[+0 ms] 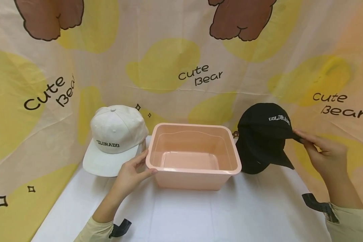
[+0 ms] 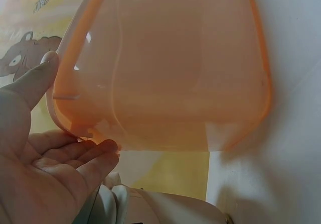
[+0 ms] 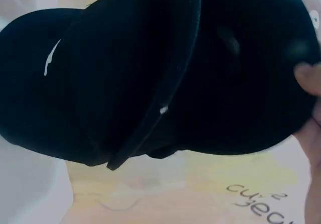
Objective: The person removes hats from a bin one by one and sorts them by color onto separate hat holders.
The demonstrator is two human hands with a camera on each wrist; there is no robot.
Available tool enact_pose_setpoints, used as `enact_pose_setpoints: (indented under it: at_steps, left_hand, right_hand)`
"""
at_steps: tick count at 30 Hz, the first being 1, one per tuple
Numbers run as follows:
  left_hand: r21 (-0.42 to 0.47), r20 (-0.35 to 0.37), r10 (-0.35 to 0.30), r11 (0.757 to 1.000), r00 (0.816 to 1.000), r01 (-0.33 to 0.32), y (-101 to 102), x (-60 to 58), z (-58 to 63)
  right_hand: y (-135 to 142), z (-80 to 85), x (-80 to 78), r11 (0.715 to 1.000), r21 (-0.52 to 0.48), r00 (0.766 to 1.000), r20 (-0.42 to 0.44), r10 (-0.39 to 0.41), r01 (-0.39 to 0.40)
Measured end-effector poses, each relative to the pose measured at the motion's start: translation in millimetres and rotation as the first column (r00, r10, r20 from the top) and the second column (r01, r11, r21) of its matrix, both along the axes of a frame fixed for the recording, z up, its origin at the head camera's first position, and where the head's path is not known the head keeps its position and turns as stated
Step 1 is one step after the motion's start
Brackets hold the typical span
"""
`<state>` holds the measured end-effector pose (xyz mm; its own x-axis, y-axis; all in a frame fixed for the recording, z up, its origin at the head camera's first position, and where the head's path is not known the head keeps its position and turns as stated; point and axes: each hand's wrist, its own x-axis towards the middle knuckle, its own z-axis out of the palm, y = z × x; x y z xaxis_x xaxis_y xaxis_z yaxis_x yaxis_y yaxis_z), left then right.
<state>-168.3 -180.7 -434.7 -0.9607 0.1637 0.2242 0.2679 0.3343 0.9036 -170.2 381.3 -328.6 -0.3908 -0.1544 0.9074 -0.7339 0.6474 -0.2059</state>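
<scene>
My left hand (image 1: 132,174) grips the front left corner of a pink plastic bin (image 1: 189,179), the thumb along its rim and the fingers at its side. Nothing lies inside the bin. With my right hand (image 1: 325,151) I pinch the brim of a black cap (image 1: 261,116) lettered COLORADO. This cap is raised at the front over a second black cap (image 1: 266,153), whose brim slopes down to the right. Seen from the right wrist, the thumb presses on the held brim (image 3: 251,83), while the lower cap (image 3: 45,83) fills the left side.
A white cap (image 1: 118,127), also lettered COLORADO, sits left of the bin with its brim toward me. White cloth (image 1: 181,215) covers the table. Behind hangs a printed backdrop (image 1: 163,67) with bears and "Cute Bear" lettering, curving round both sides.
</scene>
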Motion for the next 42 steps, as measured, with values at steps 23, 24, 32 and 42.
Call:
enact_pose_setpoints:
  at_steps: [23,24,32,42]
  left_hand:
    - [0.017,0.006,-0.01,1.0,1.0,0.01,-0.2,0.0,0.3]
    - [0.019,0.006,-0.011,1.0,1.0,0.01,-0.3,-0.1,0.2]
    - [0.026,0.014,-0.013,1.0,1.0,0.013,-0.4,0.2,-0.1]
    - [0.018,0.008,-0.006,1.0,1.0,0.006,-0.7,0.3,1.1]
  right_hand:
    - [13.8,-52.3,8.7,0.735,-0.396,0.726,0.206,0.656,-0.551]
    - [14.5,-55.2,8.4,0.728,-0.401,0.72,0.205,0.663,-0.556]
    - [17.9,-73.8,8.7,0.704,-0.467,0.704,0.214,0.677,-0.535]
    - [17.1,-84.1,6.4,0.685,-0.488,0.693,0.202,0.692,-0.542]
